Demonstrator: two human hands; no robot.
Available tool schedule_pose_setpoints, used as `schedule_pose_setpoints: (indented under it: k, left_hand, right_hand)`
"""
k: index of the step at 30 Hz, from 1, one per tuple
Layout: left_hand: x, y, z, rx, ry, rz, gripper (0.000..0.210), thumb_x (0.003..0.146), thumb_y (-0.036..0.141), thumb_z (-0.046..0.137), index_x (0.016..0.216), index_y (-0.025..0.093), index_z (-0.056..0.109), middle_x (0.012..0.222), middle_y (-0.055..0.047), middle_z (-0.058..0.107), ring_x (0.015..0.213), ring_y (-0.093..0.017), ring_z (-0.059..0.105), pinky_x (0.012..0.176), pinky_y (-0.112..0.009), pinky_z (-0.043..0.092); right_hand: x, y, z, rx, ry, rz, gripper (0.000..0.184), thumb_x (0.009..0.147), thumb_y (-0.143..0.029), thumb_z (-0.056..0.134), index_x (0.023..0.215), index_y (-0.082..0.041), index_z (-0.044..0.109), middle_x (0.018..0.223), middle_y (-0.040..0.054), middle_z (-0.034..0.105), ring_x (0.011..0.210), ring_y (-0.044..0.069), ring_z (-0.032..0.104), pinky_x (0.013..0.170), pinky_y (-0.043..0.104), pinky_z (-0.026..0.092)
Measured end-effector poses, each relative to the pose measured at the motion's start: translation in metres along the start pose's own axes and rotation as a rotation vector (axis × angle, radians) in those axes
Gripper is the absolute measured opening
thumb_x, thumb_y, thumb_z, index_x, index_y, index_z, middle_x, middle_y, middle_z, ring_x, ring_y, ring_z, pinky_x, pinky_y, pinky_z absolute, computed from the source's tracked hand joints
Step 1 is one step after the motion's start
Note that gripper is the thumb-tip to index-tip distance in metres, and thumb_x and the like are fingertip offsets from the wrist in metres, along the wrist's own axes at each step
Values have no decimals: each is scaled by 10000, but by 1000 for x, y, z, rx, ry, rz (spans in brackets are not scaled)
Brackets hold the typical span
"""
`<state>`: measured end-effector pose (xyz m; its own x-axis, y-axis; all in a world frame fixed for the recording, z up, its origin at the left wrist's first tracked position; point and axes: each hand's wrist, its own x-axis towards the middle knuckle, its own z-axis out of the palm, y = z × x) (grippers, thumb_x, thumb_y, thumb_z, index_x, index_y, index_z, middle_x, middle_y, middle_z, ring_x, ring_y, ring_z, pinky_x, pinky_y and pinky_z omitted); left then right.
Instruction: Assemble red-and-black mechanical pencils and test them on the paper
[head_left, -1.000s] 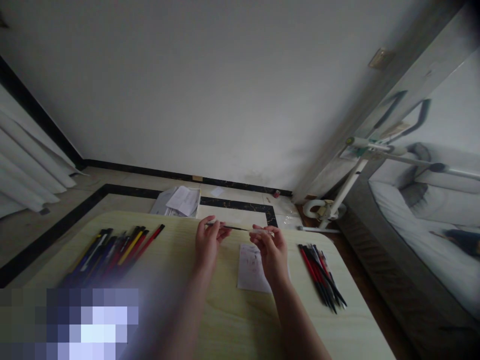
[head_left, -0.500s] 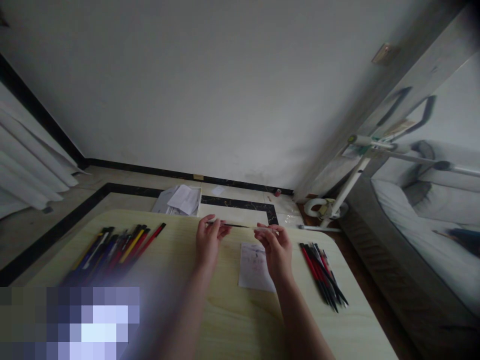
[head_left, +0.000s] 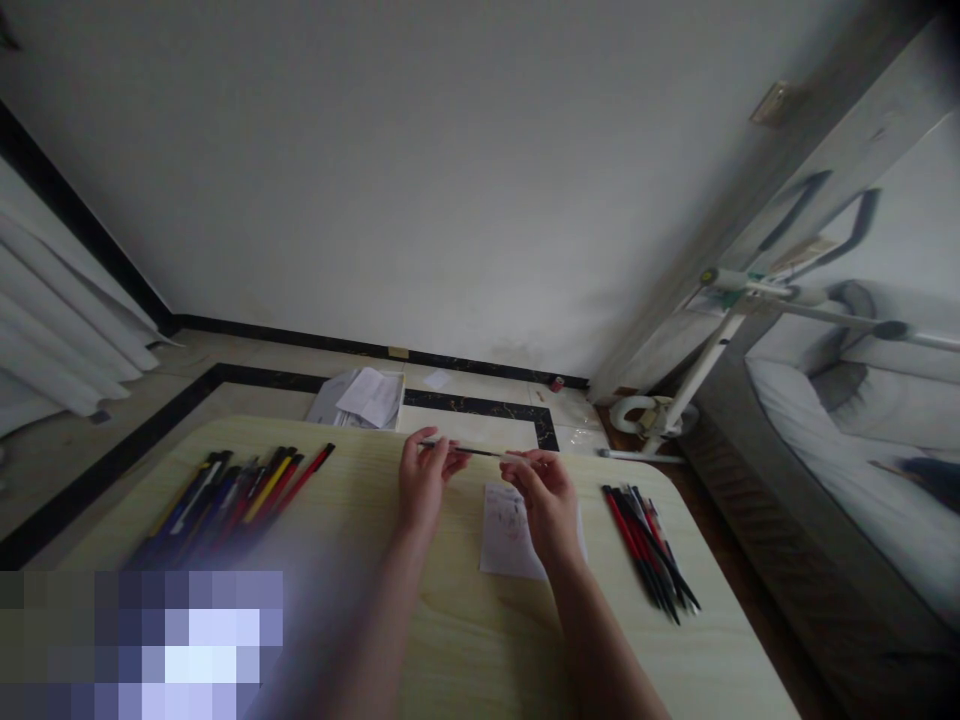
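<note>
Above the far edge of the table, my left hand (head_left: 421, 488) is closed in a pinch on a thin dark pen refill (head_left: 477, 452). The refill lies nearly level and points at my right hand (head_left: 552, 502). That hand pinches a pale, whitish pen barrel (head_left: 516, 459), partly covered by the fingers. The refill's light tip meets the barrel's end; whether it sits inside, I cannot tell. Below my right hand lies a sheet of paper (head_left: 504, 545) with pen scribbles.
Several pens and markers (head_left: 262, 485) lie at the table's left. Another group of red and black pens (head_left: 637, 540) lies at the right. Beyond the table (head_left: 465, 640) are a box of papers (head_left: 367, 398), exercise equipment (head_left: 709, 365) and a grey sofa (head_left: 862, 430).
My hands have come closer together, the right one shifting left, so that less of the refill shows between them. The view has shifted slightly.
</note>
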<state>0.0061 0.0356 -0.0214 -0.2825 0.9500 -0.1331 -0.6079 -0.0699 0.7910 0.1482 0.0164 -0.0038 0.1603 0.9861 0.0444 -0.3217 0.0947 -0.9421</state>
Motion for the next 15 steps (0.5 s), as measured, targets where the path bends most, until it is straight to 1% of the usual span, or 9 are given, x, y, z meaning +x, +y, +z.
schedule_pose_setpoints:
  k: [3, 5, 9, 13, 15]
  left_hand:
    - [-2, -1, 1, 34, -30, 13, 415, 676, 287, 642, 1025, 198, 436, 769, -31, 639, 643, -162, 629, 672, -372, 501]
    - [-3, -1, 1, 50, -38, 18, 438, 672, 286, 648, 1043, 198, 432, 769, -33, 640, 651, -161, 627, 673, -369, 503]
    - [-3, -1, 2, 51, -50, -7, 542, 653, 278, 667, 1114, 210, 391, 774, -38, 649, 637, -164, 630, 654, -357, 505]
    - [-2, -1, 2, 48, -50, -18, 554, 653, 270, 670, 1129, 211, 393, 777, -43, 654, 642, -155, 626, 659, -347, 503]
    - [-2, -1, 2, 44, -53, -21, 528, 658, 272, 666, 1116, 207, 411, 782, -49, 655, 674, -158, 625, 670, -347, 501]
  right_hand:
    - [0, 5, -2, -96, -33, -15, 198, 702, -271, 650, 826, -170, 532, 655, -9, 605, 616, 121, 595, 629, 269, 485]
    - [1, 7, -4, -170, -50, 3, 228, 681, -290, 665, 832, -165, 550, 673, 2, 609, 628, 134, 601, 621, 278, 492]
    - [1, 7, -5, -272, -30, 9, 283, 649, -329, 682, 849, -157, 580, 689, 24, 630, 640, 160, 617, 611, 292, 504]
    - [0, 5, -5, -356, -64, 25, 281, 663, -360, 665, 843, -153, 602, 642, 24, 632, 559, 149, 599, 531, 264, 487]
    - [-1, 6, -5, -423, -89, 42, 257, 688, -393, 634, 766, -149, 613, 589, 23, 619, 508, 139, 575, 483, 244, 462]
